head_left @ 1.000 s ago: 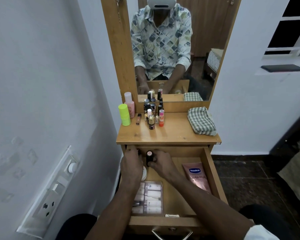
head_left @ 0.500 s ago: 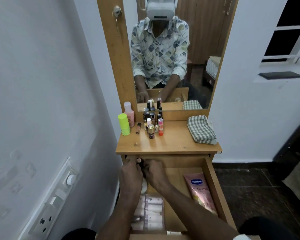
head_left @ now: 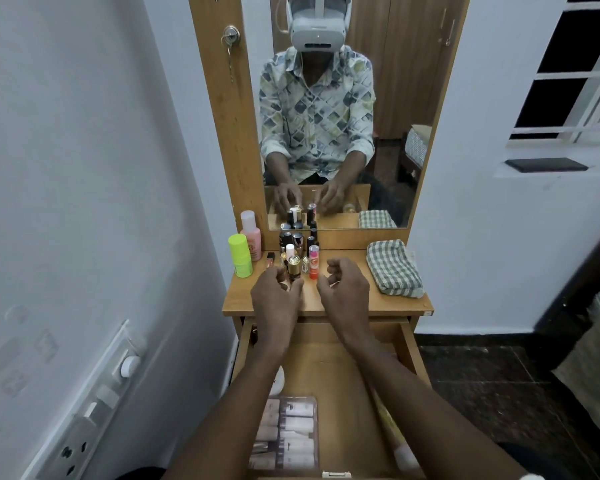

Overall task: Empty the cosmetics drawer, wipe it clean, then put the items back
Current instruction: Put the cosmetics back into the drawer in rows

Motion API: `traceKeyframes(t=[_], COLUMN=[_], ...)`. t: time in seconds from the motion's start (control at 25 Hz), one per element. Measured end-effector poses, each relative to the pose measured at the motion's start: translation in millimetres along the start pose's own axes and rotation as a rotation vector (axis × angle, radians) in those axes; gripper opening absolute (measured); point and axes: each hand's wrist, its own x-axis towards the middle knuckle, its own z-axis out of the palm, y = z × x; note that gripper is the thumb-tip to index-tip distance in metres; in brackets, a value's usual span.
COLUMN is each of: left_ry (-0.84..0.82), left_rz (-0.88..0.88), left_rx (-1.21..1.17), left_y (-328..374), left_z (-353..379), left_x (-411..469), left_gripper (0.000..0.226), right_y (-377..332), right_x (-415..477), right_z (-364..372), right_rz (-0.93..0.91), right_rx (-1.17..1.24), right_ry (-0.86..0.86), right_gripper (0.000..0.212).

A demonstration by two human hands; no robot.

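Head view: the drawer [head_left: 407, 344] is pulled open at 6 o'clock, below the wooden tabletop [head_left: 378, 303]. Both forearms reach over it to the tabletop.

The left hand [head_left: 274, 296] sits at the front edge of a cluster of small bottles [head_left: 297, 251]. Its fingers and thumb curl around the foot of a gold-capped bottle [head_left: 294, 263], but I cannot tell whether they touch it. The right hand [head_left: 343, 289] hovers just at 3 o'clock from the cluster, fingers loosely curled and empty.

A green bottle [head_left: 239, 254] and a pink bottle [head_left: 250, 233] stand at 9 o'clock from the cluster. A folded checked cloth [head_left: 394, 268] lies at 3 o'clock from the hands.

In the drawer, a clear box of small tubes [head_left: 288, 431] lies at 6 o'clock from the left hand, a white jar [head_left: 278, 381] just beyond it. A tube [head_left: 392, 434] shows partly under the right forearm.
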Motion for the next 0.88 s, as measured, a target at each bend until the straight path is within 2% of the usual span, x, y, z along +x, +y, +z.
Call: traceKeyframes(t=[0.2, 0.44, 0.68, 0.76, 0.88], left_ry=[0.002, 0.000, -0.126, -0.122, -0.096], left_rz=[-0.013, 0.010, 0.064, 0.063, -0.056], left_rx=[0.053, 0.106, 0.076, 0.049, 0.018], left_y=[1.4, -0.4, 3.9, 12.6, 12.2], left_z=[17.9, 21.4, 5.1, -3.8, -9.6], left_x=[9.7, 13.5, 8.8, -8.6, -51.8], left_gripper=[0.031, 0.025, 0.024, 0.020, 0.012], right_y=[12.6, 12.7, 4.3, -2.0, -0.6], right_x=[22.9, 26.2, 23.9, 11.0, -24.7], right_z=[19.3, 28.6, 5.7, -13.4, -37.3], right_rz=[0.069, 0.065, 0.000, -0.049, -0.118], right_rx=[-0.027, -0.033, 0.071, 0.121, 0.107], right_ry=[-0.085, -0.093, -0.266, -0.289, -0.318], right_gripper=[0.027, 0.013, 0.011, 0.008, 0.010])
